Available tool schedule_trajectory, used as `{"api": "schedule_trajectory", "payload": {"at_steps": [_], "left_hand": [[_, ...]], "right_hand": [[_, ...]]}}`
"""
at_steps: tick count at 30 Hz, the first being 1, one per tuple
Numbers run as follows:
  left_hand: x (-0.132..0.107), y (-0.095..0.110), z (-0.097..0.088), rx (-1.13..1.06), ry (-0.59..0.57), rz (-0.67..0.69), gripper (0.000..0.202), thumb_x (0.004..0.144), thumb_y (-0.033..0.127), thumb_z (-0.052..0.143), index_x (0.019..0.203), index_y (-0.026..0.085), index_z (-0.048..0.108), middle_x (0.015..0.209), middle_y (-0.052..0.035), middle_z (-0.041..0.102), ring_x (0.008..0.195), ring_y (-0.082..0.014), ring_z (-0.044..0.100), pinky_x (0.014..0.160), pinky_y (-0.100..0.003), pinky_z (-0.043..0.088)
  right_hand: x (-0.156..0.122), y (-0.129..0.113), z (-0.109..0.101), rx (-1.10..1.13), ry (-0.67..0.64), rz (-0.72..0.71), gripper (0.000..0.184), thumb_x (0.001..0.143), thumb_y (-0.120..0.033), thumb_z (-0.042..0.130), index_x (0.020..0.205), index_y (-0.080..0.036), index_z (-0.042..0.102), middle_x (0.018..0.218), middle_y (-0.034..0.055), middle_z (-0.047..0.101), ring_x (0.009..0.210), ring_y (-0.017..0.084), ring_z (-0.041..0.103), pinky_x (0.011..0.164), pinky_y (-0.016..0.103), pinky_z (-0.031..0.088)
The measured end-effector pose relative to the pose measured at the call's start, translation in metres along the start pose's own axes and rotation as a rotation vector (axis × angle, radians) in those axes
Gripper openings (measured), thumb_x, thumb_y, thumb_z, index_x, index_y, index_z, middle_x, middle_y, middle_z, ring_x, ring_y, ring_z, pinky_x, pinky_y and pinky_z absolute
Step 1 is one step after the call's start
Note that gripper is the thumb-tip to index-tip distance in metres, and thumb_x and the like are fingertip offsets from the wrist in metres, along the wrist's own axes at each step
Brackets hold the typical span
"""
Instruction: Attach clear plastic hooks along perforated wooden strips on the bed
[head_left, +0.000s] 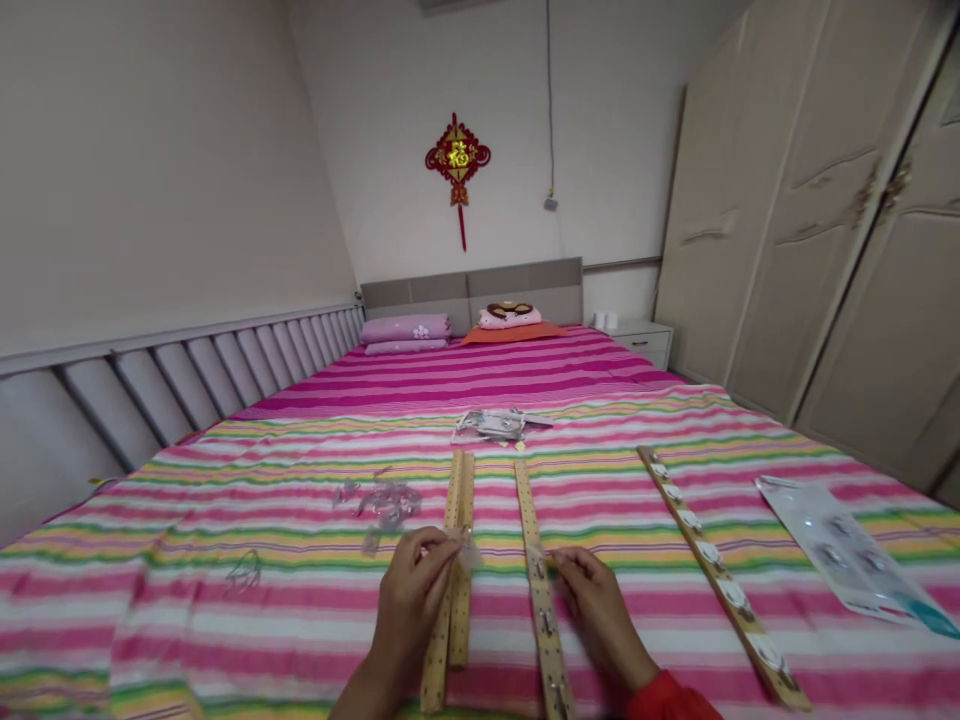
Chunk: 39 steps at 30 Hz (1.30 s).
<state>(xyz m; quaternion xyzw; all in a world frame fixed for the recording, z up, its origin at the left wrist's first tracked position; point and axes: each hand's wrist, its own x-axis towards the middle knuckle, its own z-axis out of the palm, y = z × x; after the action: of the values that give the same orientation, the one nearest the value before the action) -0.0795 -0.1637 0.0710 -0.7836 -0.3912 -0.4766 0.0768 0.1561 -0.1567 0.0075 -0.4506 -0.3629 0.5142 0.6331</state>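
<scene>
My left hand [409, 600] is pinched on a small clear plastic piece [466, 552] just above a pair of perforated wooden strips [454, 560] lying side by side on the striped bedspread. My right hand [596, 605] pinches at the edge of a third perforated wooden strip [534, 545], which carries a few small metal fittings near my end. Loose clear plastic pieces [382, 500] lie scattered left of the strips.
A fourth wooden strip [712, 570] with several round white fittings lies to the right. A plastic packet [847, 555] sits at far right, a pile of packets [499, 425] beyond the strips. Pillows [409, 330], a nightstand [641, 340] and wardrobe [825, 230] stand further off.
</scene>
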Motion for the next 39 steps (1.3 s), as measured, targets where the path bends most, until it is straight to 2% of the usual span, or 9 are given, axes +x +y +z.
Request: {"api": "schedule_trajectory", "payload": {"at_steps": [5,13,18,21,24,27,31,34,39], "left_hand": [[0.0,0.032,0.025,-0.005,0.033,0.099,0.034,0.084,0.008,0.05,0.108,0.026,0.064,0.097,-0.0063,0.06,0.09,-0.0152,0.058,0.071,-0.024,0.051],[-0.006,0.049,0.046,0.009,0.021,0.139,0.035,0.082,0.008,0.051,0.107,0.027,0.065,0.094,-0.0059,0.062,0.084,-0.0134,0.059,0.065,-0.02,0.05],[-0.011,0.058,0.049,-0.03,0.026,0.085,0.034,0.082,0.009,0.052,0.104,0.029,0.067,0.096,-0.0063,0.063,0.088,-0.0153,0.059,0.067,-0.023,0.05],[-0.012,0.066,0.052,-0.17,-0.016,-0.14,0.027,0.082,0.014,0.054,0.097,0.029,0.07,0.096,-0.0059,0.065,0.092,-0.018,0.059,0.075,-0.029,0.051],[-0.009,0.071,0.057,-0.462,-0.131,-0.557,0.015,0.079,0.027,0.059,0.087,0.024,0.072,0.089,-0.0055,0.068,0.087,-0.0202,0.062,0.078,-0.033,0.051],[-0.001,0.072,0.063,-0.81,-0.201,-0.949,0.02,0.069,0.036,0.068,0.08,0.019,0.072,0.084,-0.0055,0.071,0.083,-0.0201,0.063,0.078,-0.031,0.049],[0.009,0.074,0.069,-1.142,-0.298,-1.258,0.032,0.055,0.038,0.079,0.077,0.018,0.07,0.076,-0.0022,0.069,0.069,-0.0123,0.058,0.067,-0.022,0.044],[0.012,0.077,0.07,-1.202,-0.314,-1.407,0.04,0.044,0.036,0.085,0.076,0.017,0.07,0.067,0.0017,0.064,0.057,-0.0062,0.05,0.057,-0.018,0.037],[0.013,0.075,0.074,-1.218,-0.347,-1.395,0.042,0.042,0.036,0.086,0.075,0.014,0.07,0.059,0.0028,0.059,0.052,-0.005,0.044,0.055,-0.019,0.032]], "right_hand": [[-0.026,-0.029,0.02,0.026,-0.238,0.088,0.039,0.07,-0.054,0.067,0.062,-0.017,0.058,0.035,-0.0071,0.044,0.032,0.006,0.034,0.037,0.02,0.021],[-0.047,-0.039,0.014,0.135,-0.235,0.202,0.038,0.068,-0.052,0.07,0.063,-0.015,0.061,0.048,-0.0022,0.056,0.035,0.006,0.04,0.036,0.02,0.024],[-0.046,-0.042,0.01,0.125,-0.229,0.178,0.037,0.067,-0.051,0.071,0.061,-0.016,0.06,0.04,-0.0043,0.05,0.033,0.006,0.037,0.037,0.02,0.022],[-0.042,-0.04,0.004,0.096,-0.159,0.16,0.04,0.07,-0.056,0.065,0.064,-0.017,0.06,0.042,-0.004,0.052,0.034,0.007,0.039,0.037,0.021,0.023],[-0.038,-0.036,-0.003,0.05,-0.12,0.123,0.038,0.067,-0.054,0.069,0.071,-0.017,0.063,0.043,-0.005,0.052,0.037,0.008,0.038,0.04,0.021,0.025],[-0.036,-0.035,-0.006,0.013,-0.159,0.113,0.038,0.066,-0.052,0.072,0.077,-0.017,0.065,0.044,-0.0054,0.051,0.04,0.008,0.039,0.042,0.022,0.026],[-0.035,-0.036,-0.005,0.04,-0.218,0.111,0.038,0.071,-0.055,0.065,0.068,-0.017,0.06,0.044,-0.0048,0.051,0.041,0.009,0.04,0.044,0.022,0.027],[-0.032,-0.034,-0.004,0.086,-0.251,0.112,0.041,0.074,-0.057,0.063,0.063,-0.018,0.055,0.04,-0.0065,0.045,0.039,0.007,0.035,0.043,0.022,0.023],[-0.025,-0.032,-0.005,0.064,-0.224,0.13,0.044,0.073,-0.061,0.061,0.072,-0.017,0.06,0.045,-0.0024,0.056,0.04,0.009,0.042,0.042,0.022,0.027]]}}
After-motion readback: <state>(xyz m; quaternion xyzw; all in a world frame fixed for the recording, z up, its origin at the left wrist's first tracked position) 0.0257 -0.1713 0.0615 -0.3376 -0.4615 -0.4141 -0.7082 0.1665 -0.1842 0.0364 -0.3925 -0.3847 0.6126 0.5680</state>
